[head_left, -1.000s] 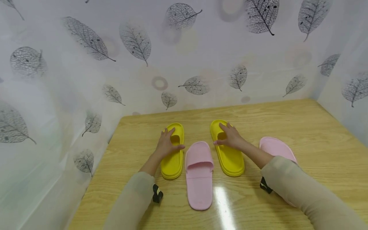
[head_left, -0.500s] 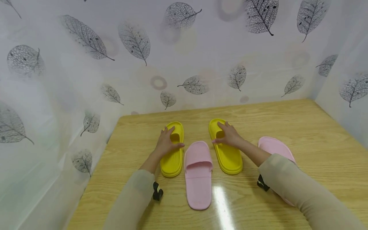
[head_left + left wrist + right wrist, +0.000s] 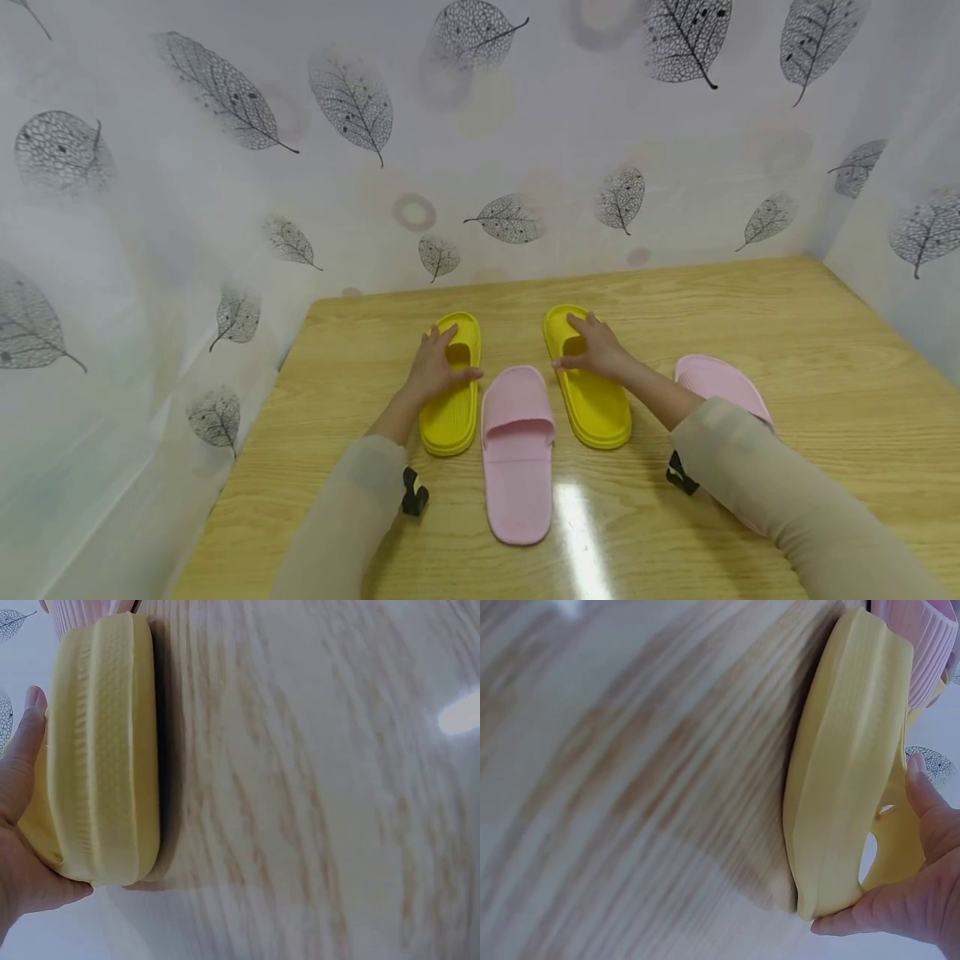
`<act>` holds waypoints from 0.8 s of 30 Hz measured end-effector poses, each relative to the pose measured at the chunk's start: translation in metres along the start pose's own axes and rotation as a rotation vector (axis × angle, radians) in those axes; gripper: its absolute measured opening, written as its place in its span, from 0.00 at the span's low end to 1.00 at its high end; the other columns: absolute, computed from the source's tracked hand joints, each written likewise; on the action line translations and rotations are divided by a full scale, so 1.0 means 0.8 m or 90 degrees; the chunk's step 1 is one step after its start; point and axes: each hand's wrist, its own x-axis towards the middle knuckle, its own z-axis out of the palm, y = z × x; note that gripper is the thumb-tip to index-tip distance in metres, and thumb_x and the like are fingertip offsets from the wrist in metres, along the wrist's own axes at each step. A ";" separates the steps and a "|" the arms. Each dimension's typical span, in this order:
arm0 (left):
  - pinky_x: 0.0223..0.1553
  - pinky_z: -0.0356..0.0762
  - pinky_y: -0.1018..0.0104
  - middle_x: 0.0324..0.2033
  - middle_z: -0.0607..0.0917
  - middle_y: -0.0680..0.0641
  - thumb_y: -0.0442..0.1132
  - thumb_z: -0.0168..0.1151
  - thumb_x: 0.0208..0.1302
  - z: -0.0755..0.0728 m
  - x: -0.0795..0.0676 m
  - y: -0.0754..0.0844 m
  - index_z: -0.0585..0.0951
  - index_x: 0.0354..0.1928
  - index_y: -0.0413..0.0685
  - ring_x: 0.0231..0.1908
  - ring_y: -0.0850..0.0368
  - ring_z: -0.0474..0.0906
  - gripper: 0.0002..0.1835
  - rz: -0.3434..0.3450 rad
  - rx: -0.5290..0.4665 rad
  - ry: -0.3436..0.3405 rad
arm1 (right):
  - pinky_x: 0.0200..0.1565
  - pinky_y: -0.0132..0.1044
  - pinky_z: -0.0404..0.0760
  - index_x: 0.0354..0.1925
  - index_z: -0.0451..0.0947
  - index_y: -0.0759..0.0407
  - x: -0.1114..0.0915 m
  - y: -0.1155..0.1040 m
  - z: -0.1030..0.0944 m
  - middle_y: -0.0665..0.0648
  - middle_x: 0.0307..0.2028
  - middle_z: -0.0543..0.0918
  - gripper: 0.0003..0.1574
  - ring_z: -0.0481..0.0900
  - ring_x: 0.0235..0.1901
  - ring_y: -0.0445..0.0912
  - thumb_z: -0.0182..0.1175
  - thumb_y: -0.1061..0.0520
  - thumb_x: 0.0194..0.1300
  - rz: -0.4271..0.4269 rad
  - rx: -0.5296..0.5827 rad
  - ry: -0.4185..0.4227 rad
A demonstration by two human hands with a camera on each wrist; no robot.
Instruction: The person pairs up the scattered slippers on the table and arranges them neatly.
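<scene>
Two yellow slippers lie toe-away on the table in the head view. My left hand [image 3: 435,371] grips the left yellow slipper [image 3: 450,423] across its strap, thumb at the inner side. Likewise my right hand [image 3: 600,350] spans the right yellow slipper [image 3: 603,412], which slants outward at the heel. Between them, slightly nearer, lies a pink slipper [image 3: 520,492]. Under my right forearm another pink slipper [image 3: 720,385] is partly hidden. In the left wrist view the left yellow slipper's heel [image 3: 105,750] faces me; the right wrist view shows the right one's side [image 3: 847,757].
The wooden table [image 3: 840,400] meets a leaf-printed white curtain [image 3: 555,150] along its back and both sides. A glare streak [image 3: 585,542] crosses the front of the tabletop. A black clip-like piece [image 3: 414,492] shows beneath the left sleeve, with another [image 3: 681,475] beneath the right.
Both yellow slippers, with my hands on them, have slid slightly farther away toward the back edge. The pink slippers stay where they were.
</scene>
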 end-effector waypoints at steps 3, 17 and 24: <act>0.68 0.44 0.40 0.72 0.44 0.34 0.54 0.72 0.50 0.000 0.002 0.000 0.56 0.73 0.49 0.72 0.35 0.36 0.51 0.002 -0.001 0.000 | 0.65 0.66 0.44 0.70 0.49 0.70 0.001 0.000 0.000 0.80 0.69 0.42 0.56 0.39 0.66 0.78 0.68 0.51 0.56 0.005 0.005 0.004; 0.68 0.44 0.39 0.72 0.44 0.33 0.54 0.72 0.49 0.001 0.010 -0.007 0.56 0.73 0.49 0.72 0.34 0.36 0.52 0.016 -0.008 0.005 | 0.66 0.64 0.49 0.70 0.51 0.71 0.008 0.001 0.000 0.80 0.68 0.45 0.56 0.43 0.67 0.75 0.69 0.49 0.56 -0.009 -0.007 0.017; 0.69 0.42 0.40 0.73 0.42 0.34 0.53 0.72 0.50 0.001 0.009 -0.003 0.55 0.73 0.49 0.72 0.35 0.35 0.51 0.008 -0.021 -0.003 | 0.66 0.65 0.47 0.70 0.51 0.71 0.009 0.001 -0.001 0.81 0.68 0.44 0.56 0.42 0.66 0.77 0.69 0.50 0.55 -0.004 0.002 0.010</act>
